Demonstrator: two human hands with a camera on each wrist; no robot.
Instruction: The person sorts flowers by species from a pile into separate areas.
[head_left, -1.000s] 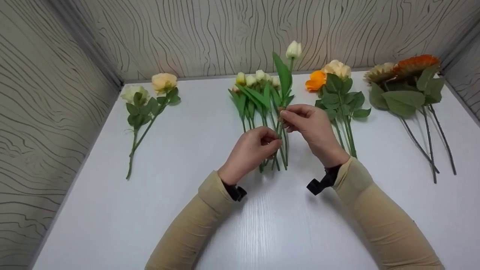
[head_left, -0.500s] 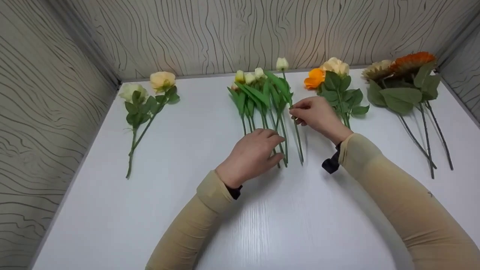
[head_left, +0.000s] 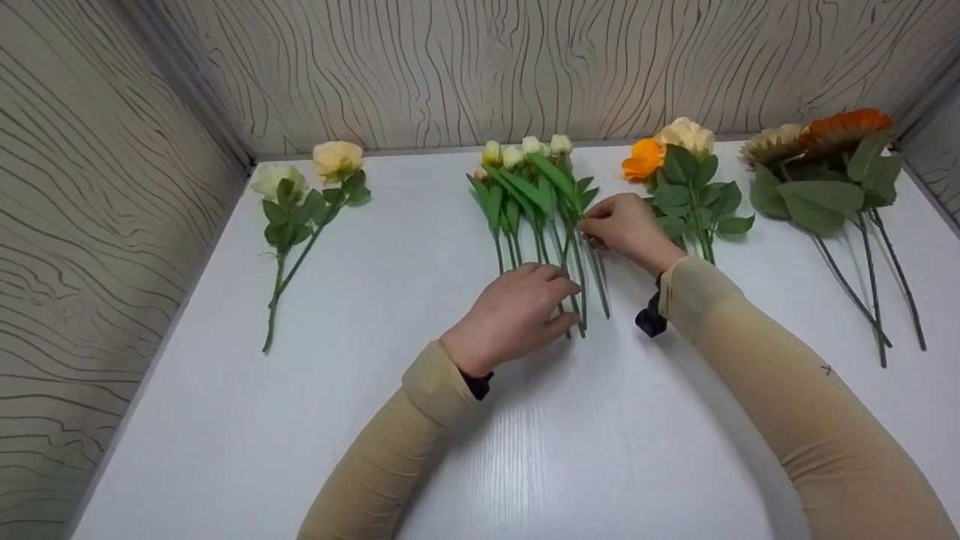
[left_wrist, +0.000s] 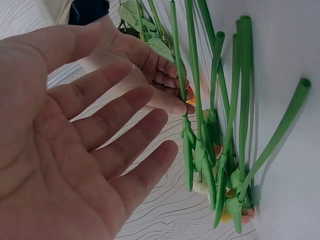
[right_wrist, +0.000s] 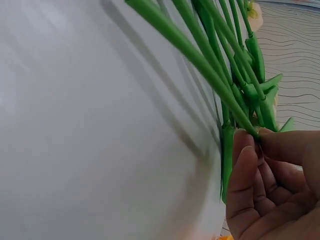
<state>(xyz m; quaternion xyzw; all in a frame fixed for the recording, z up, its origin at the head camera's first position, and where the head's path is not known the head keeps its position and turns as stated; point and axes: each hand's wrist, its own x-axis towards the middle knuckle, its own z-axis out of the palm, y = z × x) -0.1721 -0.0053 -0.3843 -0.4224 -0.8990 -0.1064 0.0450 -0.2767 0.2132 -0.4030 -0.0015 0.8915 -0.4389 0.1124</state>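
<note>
Thumb and fingers of my right hand (head_left: 628, 231) pinch the green stem of a white tulip (head_left: 599, 279) just under its leaves. In the right wrist view that tulip stem (right_wrist: 185, 52) slants away from the fingertips above the white surface. Several pale and yellow tulips (head_left: 521, 191) lie side by side to its left, heads toward the back wall. My left hand (head_left: 517, 313) hovers over the lower ends of their stems and hides some of them. Its fingers look relaxed and spread in the left wrist view, apart from the tulip stems (left_wrist: 243, 95).
Two roses (head_left: 289, 225) lie at the left of the white table (head_left: 315, 442). Right of the tulips are orange and peach roses (head_left: 694, 191). Farther right lie several large orange and cream flowers (head_left: 832, 176) with long dark stems. A patterned wall (head_left: 420, 75) stands behind.
My right hand has lowered the white tulip from above the bunch to its right side, alongside the others. The left hand has let go of the stem and its fingers have spread.
</note>
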